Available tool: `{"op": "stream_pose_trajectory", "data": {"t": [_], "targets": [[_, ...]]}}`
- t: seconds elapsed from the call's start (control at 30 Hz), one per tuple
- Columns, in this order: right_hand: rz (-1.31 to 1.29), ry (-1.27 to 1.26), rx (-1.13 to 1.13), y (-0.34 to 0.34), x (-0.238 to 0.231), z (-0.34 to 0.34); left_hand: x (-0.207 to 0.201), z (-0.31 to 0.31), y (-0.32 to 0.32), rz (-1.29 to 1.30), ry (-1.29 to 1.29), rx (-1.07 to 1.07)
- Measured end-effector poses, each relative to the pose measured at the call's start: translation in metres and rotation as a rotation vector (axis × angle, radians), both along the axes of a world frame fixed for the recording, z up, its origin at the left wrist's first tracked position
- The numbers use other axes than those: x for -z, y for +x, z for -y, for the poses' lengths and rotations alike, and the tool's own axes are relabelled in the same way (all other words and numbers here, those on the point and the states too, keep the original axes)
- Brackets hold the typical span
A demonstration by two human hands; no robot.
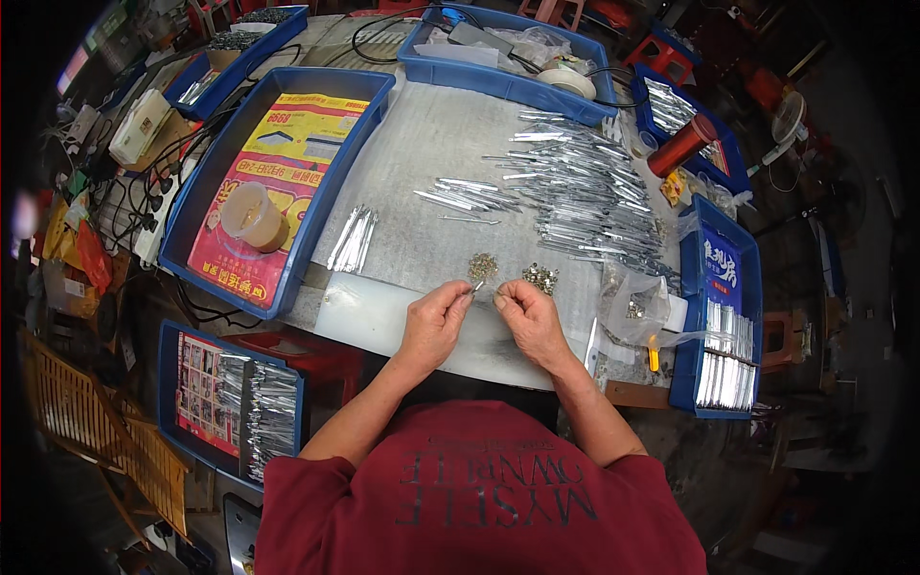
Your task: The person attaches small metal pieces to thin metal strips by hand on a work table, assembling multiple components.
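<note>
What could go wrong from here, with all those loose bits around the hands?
The two piles of tiny parts, a brassy one and a darker one, sit close together just beyond the left hand and right hand, so a nudge might mix them.

The silver strips are heaped loosely and could slide.

The clear plastic bag near the right forearm might get snagged.

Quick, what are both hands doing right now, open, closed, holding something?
Left hand: closed, pinching a small shiny piece.
Right hand: fingertips closed in a pinch; whether anything's held can't be told.
</note>
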State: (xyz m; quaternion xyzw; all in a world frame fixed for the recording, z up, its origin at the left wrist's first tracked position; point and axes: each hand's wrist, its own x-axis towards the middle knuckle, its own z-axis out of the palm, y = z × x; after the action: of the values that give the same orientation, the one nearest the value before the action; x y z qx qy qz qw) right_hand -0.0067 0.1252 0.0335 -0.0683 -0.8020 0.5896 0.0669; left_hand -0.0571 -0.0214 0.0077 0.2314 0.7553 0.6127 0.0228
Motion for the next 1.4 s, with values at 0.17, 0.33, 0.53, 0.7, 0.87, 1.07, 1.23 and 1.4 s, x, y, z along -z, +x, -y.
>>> {"op": "stream_pose_trajectory", "data": {"t": [0.17,0.33,0.53,0.7,0.87,1.07,1.23,1.4], "targets": [[0.023,-0.08,0.015,0.0,-0.002,0.005,-0.004,-0.001,0.006,0.166,0.034,0.067],[-0.012,-0.099,0.014,0.001,0.002,0.006,-0.004,-0.003,0.008,0.386,0.168,0.126],[-0.009,-0.138,0.004,0.0,0.004,0.007,-0.001,-0.005,0.01,0.423,0.208,0.168],[-0.005,-0.17,-0.001,0.0,0.008,0.007,-0.003,-0.006,0.013,0.41,0.196,0.175],[-0.004,-0.166,0.022,0.001,0.007,0.008,0.0,-0.006,0.014,0.396,0.197,0.177],[-0.048,0.013,0.075,0.003,0.007,0.009,0.001,-0.009,0.018,0.222,0.112,0.111],[-0.137,0.174,0.125,0.004,0.003,0.013,-0.002,-0.013,0.021,0.161,0.122,0.051],[-0.153,0.211,0.145,0.005,0.0,0.014,-0.002,-0.014,0.023,0.165,0.123,0.048]]}}
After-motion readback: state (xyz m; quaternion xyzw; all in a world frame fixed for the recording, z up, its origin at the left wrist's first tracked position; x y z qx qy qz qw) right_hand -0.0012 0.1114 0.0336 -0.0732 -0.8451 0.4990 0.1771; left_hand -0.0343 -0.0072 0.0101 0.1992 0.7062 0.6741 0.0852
